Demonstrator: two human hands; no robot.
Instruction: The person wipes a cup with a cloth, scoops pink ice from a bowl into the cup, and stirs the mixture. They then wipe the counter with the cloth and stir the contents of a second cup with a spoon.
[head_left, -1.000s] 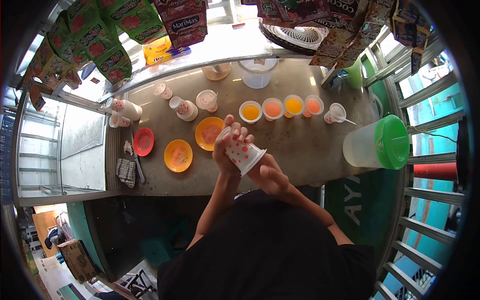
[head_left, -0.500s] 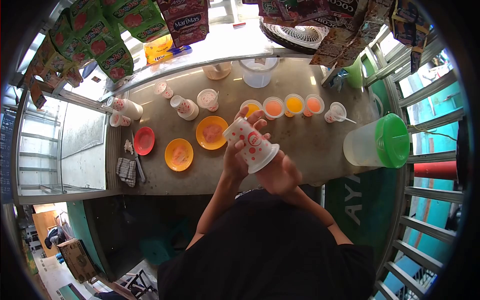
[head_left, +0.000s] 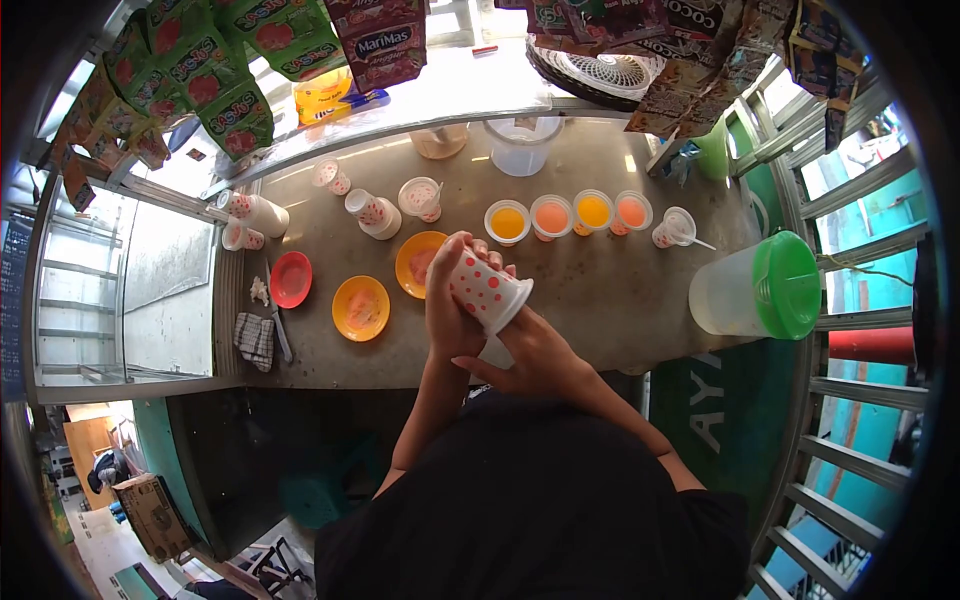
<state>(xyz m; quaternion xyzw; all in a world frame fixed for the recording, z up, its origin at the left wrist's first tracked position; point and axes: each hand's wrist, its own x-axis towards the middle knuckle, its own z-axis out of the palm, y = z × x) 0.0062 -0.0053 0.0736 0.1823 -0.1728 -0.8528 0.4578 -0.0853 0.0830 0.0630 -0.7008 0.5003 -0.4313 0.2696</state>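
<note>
A white plastic cup with red dots (head_left: 484, 292) lies tilted in front of me, its wide rim toward the lower right. My left hand (head_left: 447, 310) is closed around its narrower end, with fingertips showing over the far side. Against the rim end is my right hand (head_left: 545, 355), its thumb stretched away to the left and its other fingers largely hidden behind the cup. Just beyond, an orange plate (head_left: 408, 266) with pink residue is partly covered by my left hand. Another orange plate (head_left: 360, 309) is to the left.
Several filled cups, including an orange drink (head_left: 508, 222), stand in a row behind my hands. Stacked dotted cups (head_left: 375, 217) are back left. A knife (head_left: 283, 335) lies beside a red plate (head_left: 291, 280). A green-lidded container (head_left: 785, 285) is at right; sachets (head_left: 385, 45) hang above.
The cup has come lower and turned, so its printed logo no longer shows. My left hand has shifted left; my right hand has swung under the rim, its thumb now pointing left.
</note>
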